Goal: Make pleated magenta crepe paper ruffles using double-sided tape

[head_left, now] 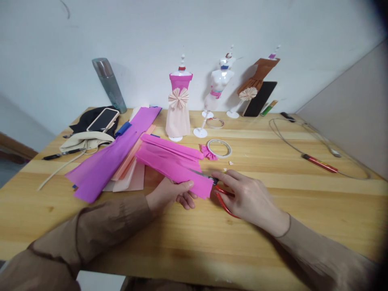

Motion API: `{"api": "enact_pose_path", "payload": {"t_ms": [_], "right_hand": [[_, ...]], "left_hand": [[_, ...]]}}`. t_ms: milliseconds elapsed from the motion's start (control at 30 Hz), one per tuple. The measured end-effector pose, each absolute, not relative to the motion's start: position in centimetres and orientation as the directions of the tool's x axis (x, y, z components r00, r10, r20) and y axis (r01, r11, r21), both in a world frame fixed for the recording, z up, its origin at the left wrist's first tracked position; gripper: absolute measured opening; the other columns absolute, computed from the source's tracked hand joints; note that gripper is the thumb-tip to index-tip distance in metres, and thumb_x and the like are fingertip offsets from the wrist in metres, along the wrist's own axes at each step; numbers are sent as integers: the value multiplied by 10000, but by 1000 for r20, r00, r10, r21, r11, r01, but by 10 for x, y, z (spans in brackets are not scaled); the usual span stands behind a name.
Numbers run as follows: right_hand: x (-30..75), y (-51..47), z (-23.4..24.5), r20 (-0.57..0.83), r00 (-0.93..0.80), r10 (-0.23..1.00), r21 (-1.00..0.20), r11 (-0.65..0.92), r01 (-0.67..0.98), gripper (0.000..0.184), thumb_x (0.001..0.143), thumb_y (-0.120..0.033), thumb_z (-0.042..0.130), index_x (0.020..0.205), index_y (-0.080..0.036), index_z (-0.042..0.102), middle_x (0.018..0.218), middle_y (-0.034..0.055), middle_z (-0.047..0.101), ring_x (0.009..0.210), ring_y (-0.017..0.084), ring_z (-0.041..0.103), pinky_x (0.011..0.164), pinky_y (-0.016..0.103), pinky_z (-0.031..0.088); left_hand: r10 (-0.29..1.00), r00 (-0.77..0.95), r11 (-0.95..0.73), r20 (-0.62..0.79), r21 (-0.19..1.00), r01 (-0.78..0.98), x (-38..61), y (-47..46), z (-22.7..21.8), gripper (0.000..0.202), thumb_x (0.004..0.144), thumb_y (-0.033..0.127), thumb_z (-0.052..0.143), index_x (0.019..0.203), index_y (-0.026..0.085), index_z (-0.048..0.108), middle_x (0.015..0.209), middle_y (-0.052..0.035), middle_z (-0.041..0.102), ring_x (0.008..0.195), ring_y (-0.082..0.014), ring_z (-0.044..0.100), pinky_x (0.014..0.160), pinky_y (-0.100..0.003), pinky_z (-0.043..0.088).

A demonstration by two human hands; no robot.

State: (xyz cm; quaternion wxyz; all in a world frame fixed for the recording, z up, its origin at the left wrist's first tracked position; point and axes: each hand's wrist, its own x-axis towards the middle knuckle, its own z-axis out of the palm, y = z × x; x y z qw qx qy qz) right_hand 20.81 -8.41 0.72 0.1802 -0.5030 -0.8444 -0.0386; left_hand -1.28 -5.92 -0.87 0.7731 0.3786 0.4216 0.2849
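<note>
My left hand (178,194) pinches a folded strip of pink crepe paper (201,185) between thumb and fingers. In my right hand (247,194) is a pair of red-handled scissors (223,202), its dark blades lying along the upper edge of the strip. Whether the blades are fully closed is hard to see. More pink crepe paper (169,147) lies folded just behind my left hand. A small gathered pink ruffle (208,152) touches a roll of tape (218,140) beyond the scissors.
Purple crepe paper (121,147) and peach sheets (133,159) lie at left, near a phone (103,120) and a bottle (109,85). Along the wall stand a mannequin in a pink dress (178,103), white mannequins (222,81) and a brown-dressed one (262,70). A red-handled cable tool (319,163) rests right.
</note>
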Motion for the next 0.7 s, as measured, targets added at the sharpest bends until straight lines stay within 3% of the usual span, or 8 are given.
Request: {"api": "enact_pose_path", "payload": {"t_ms": [333, 533, 700], "right_hand": [[208, -86, 5, 475, -482, 736, -23, 558, 829, 295, 851, -181, 489, 1094, -171, 654, 811, 33, 678, 619, 159, 638, 519, 266, 419], [208, -85, 6, 505, -489, 712, -7, 570, 822, 249, 876, -207, 482, 1034, -161, 668, 756, 31, 659, 596, 158, 621, 510, 265, 419], [211, -87, 7, 514, -481, 710, -9, 565, 825, 277, 891, -218, 476, 1098, -162, 652, 754, 29, 651, 604, 154, 617, 513, 258, 419]], "left_hand": [[750, 518, 553, -411, 819, -151, -14, -58, -14, 529, 575, 563, 805, 712, 75, 654, 651, -71, 652, 459, -124, 602, 396, -208, 451], [740, 559, 548, -374, 817, -177, -18, -58, -12, 509, 613, 525, 794, 812, 78, 653, 695, -68, 651, 474, -138, 624, 393, -208, 467], [718, 580, 576, -384, 796, -187, -22, -55, -7, 565, 640, 604, 739, 804, 75, 630, 702, -77, 648, 448, -134, 614, 365, -203, 455]]}}
